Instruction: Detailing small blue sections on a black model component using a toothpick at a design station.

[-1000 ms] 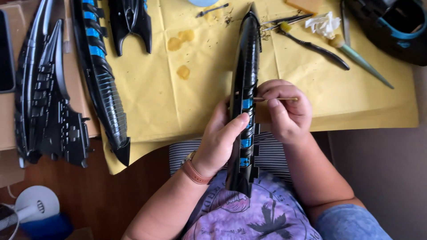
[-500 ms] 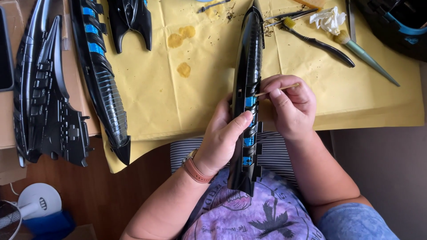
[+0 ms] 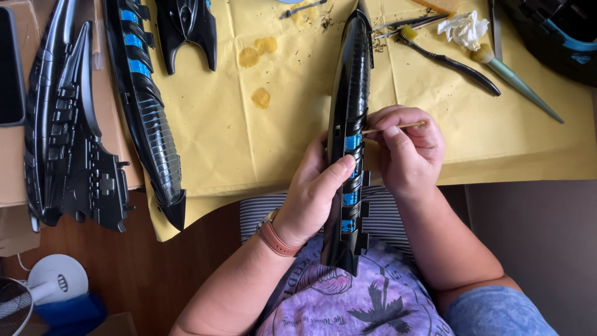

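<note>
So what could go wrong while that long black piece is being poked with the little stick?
The thin wooden stick in the right hand might snap or scratch the glossy long black piece. That piece hangs off the table's edge, propped against the person's shirt and steadied only by the left hand, so it could slip. A sleeveless elbow swing might also knock the brushes nearby.

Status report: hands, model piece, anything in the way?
Left hand grips long black model piece. Right hand holds thin wooden stick against it. Nothing blocking.
</note>
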